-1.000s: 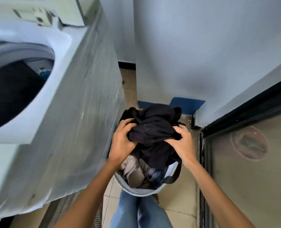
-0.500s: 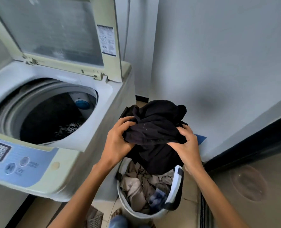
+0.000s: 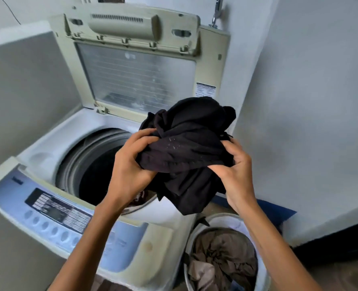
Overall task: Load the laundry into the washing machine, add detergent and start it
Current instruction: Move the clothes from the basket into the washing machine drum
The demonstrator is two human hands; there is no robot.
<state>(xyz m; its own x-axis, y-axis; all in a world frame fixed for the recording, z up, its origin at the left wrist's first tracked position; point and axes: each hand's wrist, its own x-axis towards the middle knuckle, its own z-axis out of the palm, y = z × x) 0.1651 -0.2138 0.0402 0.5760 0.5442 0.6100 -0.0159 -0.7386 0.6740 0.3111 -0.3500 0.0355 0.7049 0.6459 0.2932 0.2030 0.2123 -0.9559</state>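
Fingers (image 3: 141, 139) of your left hand (image 3: 132, 166) curl into the left side of a crumpled bundle of black cloth (image 3: 190, 148). The fingers (image 3: 235, 144) of your right hand (image 3: 235, 173) pinch its opposite side, so both hands grip the one bundle between them. You hold it in the air over the right edge of the cream and white top-loading washing machine (image 3: 46, 143), partly above the round mouth of its grey drum (image 3: 73, 164) and partly past the machine's right side, with a loose tail of cloth dangling below your palms. Dark laundry lies inside the drum, and a scrap of patterned cloth (image 3: 141, 196) shows at the near rim, just under your left wrist. The machine's cream-framed lid with a clear ribbed window (image 3: 136, 80) stands raised at its back. The pale blue control panel with a row of round buttons (image 3: 54, 215) runs along the machine's front edge, below your left forearm. On the floor just beside the machine's right front corner, a round white laundry basket (image 3: 220, 219) holds crumpled brown and tan clothes (image 3: 224, 255). A chrome tap (image 3: 216, 11) sits on the wall behind the machine's right rear corner.
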